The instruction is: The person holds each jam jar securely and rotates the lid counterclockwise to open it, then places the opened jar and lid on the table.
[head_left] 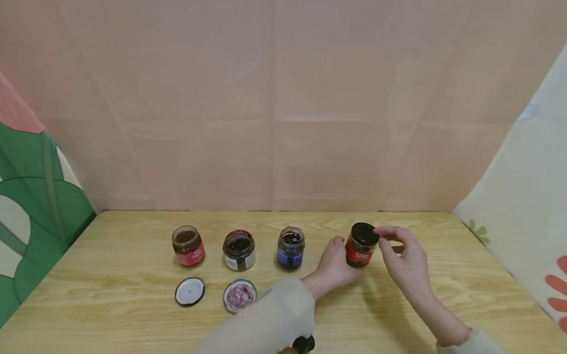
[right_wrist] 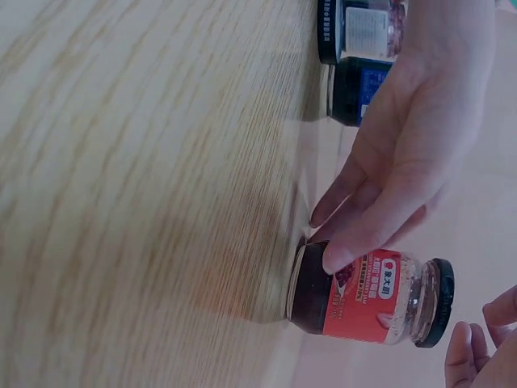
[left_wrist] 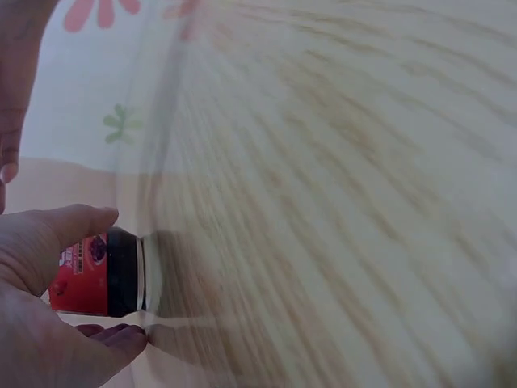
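Observation:
A glass jam jar point(head_left: 357, 254) with a red label and a black lid point(head_left: 364, 234) stands at the right of the row. My left hand point(head_left: 335, 266) grips its lower part, thumb on one side and fingers on the other. In the right wrist view, that left hand point(right_wrist: 412, 153) holds the jar point(right_wrist: 363, 295) near its base. Beside the lid's right edge is my right hand point(head_left: 405, 259), thumb and fingertips close to the rim. The right wrist view shows these right-hand fingers point(right_wrist: 462, 352) not wrapped round the lid; contact is unclear.
Three lidless jars stand to the left: one pink-labelled point(head_left: 188, 247), one white-labelled point(head_left: 239, 251), one blue-labelled point(head_left: 291, 248). A white upturned lid point(head_left: 190, 291) and a jam-smeared lid point(head_left: 239, 296) lie in front. My left sleeve point(head_left: 267, 324) crosses the wooden table point(head_left: 93, 295).

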### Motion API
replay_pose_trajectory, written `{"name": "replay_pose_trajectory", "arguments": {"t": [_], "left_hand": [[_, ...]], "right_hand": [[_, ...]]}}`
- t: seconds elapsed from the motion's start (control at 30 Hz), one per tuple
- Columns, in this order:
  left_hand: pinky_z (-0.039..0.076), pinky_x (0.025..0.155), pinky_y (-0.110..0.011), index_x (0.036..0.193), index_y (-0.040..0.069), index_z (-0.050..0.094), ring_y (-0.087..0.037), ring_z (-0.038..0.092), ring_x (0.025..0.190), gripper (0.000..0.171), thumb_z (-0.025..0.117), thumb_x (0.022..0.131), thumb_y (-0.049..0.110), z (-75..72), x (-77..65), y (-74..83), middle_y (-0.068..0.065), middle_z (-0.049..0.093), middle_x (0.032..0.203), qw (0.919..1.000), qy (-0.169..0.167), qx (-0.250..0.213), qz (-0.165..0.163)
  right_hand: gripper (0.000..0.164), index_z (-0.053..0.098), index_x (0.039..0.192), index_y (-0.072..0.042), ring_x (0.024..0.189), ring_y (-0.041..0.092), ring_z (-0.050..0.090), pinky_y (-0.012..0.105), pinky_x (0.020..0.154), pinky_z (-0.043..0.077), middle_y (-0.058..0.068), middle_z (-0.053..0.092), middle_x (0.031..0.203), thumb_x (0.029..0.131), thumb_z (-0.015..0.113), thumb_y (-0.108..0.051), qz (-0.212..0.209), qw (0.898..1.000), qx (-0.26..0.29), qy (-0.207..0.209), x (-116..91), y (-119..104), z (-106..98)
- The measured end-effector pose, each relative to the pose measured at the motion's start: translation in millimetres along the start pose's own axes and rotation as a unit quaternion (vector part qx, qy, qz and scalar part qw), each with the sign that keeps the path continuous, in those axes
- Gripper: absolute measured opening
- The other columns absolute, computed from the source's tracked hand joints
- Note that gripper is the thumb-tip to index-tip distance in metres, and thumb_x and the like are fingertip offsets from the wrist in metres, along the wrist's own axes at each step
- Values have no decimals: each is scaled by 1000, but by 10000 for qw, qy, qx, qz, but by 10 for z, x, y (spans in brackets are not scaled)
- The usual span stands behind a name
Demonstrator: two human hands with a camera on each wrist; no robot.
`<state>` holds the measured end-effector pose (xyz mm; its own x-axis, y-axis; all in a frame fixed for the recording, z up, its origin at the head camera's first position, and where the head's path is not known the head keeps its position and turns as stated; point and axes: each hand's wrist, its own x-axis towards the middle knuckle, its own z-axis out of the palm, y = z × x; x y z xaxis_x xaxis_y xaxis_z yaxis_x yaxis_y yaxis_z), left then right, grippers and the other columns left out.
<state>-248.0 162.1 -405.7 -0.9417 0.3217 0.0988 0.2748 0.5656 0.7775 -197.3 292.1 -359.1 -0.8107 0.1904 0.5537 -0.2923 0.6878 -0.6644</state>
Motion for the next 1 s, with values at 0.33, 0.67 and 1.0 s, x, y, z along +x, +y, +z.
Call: {"name": "replay_pose_trajectory", "arguments": {"t": [0.33, 0.67, 1.0], "left_hand": [[47, 96, -27, 126, 10, 51, -20, 59, 112, 79, 92, 60, 17, 93, 46, 41, -6, 63, 118, 9972, 183, -638, -357], [49, 89, -27, 117, 12, 61, -17, 63, 100, 64, 91, 61, 15, 102, 52, 46, -4, 67, 105, 9959, 696, -441, -369], [49, 75, -23, 97, 13, 63, -13, 60, 82, 52, 93, 56, 24, 13, 14, 66, 1, 64, 87, 9974, 598, 360, -195]], "right_hand": [[17, 68, 103, -1, 87, -15, 47, 4, 69, 41, 15, 65, 106, 91, 57, -1, 116, 9999, 58, -94, -16, 10, -10], [17, 67, 105, -1, 86, -6, 55, 9, 66, 47, 15, 64, 111, 93, 56, -4, 437, 9984, 208, -291, -36, 9, -22], [16, 67, 104, 3, 81, -12, 53, 10, 65, 48, 14, 66, 108, 91, 58, -1, 497, 9982, 308, -168, -33, -15, -45]]}}
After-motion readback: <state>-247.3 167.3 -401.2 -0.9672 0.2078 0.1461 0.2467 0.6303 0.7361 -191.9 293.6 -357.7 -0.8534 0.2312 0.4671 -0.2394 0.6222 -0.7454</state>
